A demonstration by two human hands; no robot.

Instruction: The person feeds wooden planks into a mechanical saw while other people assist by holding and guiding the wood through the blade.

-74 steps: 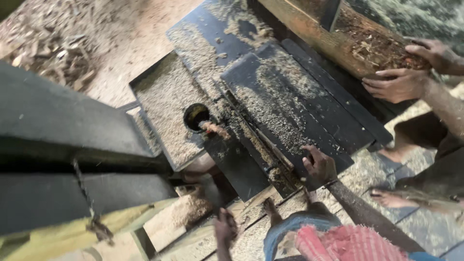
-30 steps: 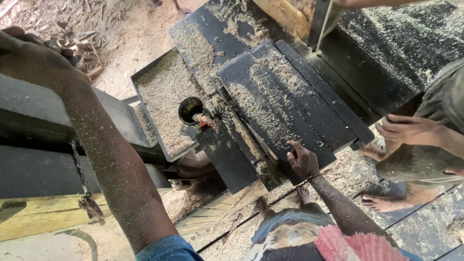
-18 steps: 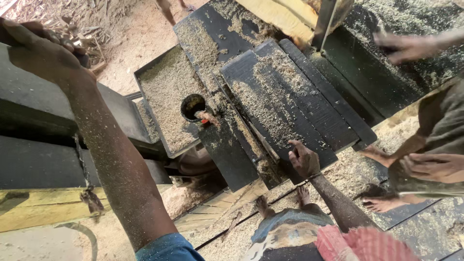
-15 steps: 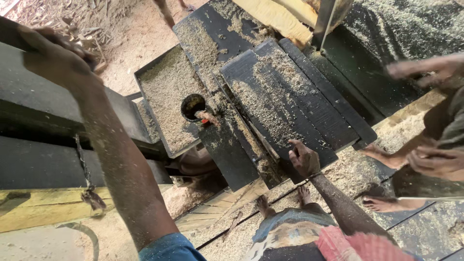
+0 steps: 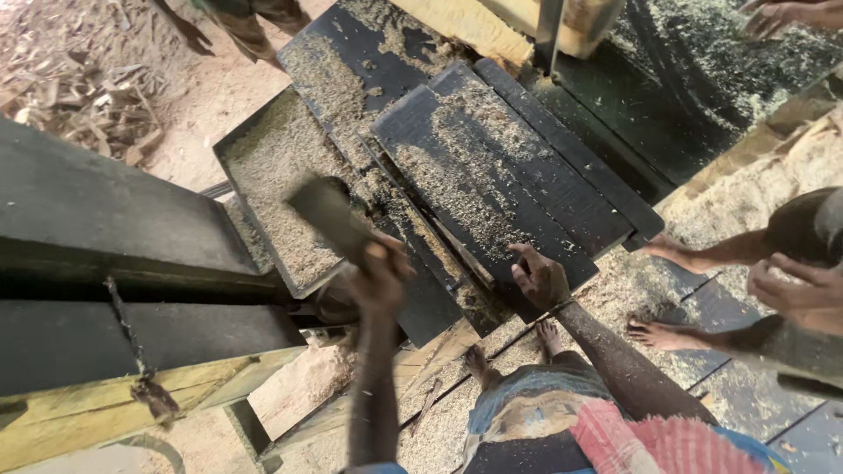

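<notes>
Below the middle of the head view, my left hand (image 5: 379, 279) is closed around a dark flat offcut (image 5: 327, 213), which slants from my grip toward the upper left, over the sawdust-filled tray (image 5: 230, 151). To its right, my right hand (image 5: 541, 279) rests with fingers spread, holding nothing, on the near edge of the black saw table (image 5: 492, 175). So the offcut lies left of both hands, and only the left one reaches it. At the right edge, another person's hand (image 5: 795, 285) stays well apart.
</notes>
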